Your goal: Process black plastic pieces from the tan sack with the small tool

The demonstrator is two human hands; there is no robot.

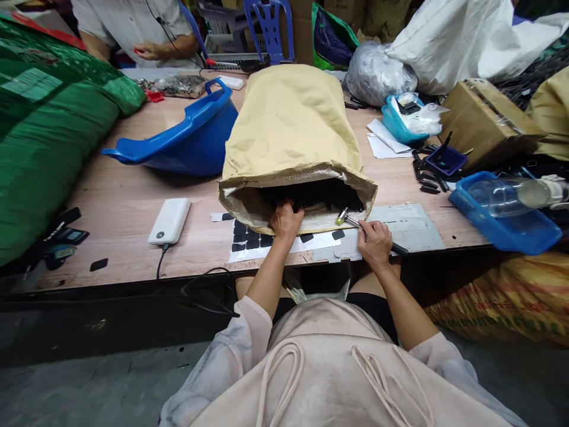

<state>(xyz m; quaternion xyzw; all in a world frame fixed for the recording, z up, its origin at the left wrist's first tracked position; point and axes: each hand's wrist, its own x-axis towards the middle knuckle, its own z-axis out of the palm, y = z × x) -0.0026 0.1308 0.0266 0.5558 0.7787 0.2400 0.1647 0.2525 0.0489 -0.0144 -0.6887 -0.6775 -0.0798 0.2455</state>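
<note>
A large yellow sack [297,124] lies on the table with its mouth toward me, and black items [329,193] show inside. My left hand [287,220] reaches into the mouth at its lower edge. Its fingertips are partly hidden against the dark contents, so I cannot make out what they hold. My right hand [377,242] is closed around a small hammer [352,221], whose head rests near the sack's lower right lip and whose black handle end points right. Beneath the sack's front edge lies a white sheet with black rounded squares [252,240], beside a grey board [409,228].
A blue basin [195,133] tilts left of the sack, near a white power bank [170,221] with a cable. Green sacks [53,130] fill the left side. At right are a blue tray [498,213] and a cardboard box [484,121]. A person [133,29] sits across the table.
</note>
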